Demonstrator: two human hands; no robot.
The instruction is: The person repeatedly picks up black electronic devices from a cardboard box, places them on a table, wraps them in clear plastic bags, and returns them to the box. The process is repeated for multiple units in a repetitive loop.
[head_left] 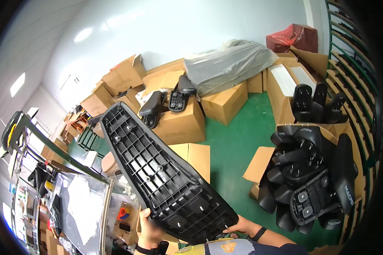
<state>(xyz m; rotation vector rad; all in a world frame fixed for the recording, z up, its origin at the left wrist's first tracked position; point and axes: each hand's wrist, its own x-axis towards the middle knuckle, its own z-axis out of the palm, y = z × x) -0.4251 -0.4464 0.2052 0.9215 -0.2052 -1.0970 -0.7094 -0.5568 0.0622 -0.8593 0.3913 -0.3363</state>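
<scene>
A long black vehicle seat (153, 170) is held up in front of me, its ribbed plastic underside facing me and several metal studs sticking out of it. Its narrow end points away to the upper left. My left hand (151, 229) grips the left edge of the wide end, thumb up along the side; part of that hand is blurred. At the lower right corner, my right hand (242, 225) has its fingers closed on the rim, with some fingertips hidden beneath the seat.
On the right, an open carton (259, 163) overflows with black seats (302, 170). Smaller seats (178, 100) lie on a cardboard box (185, 125) ahead. A metal-edged table (83, 212) stands at left, a slatted rack (353, 80) at far right. Grey sheeting (230, 63) covers boxes by the wall.
</scene>
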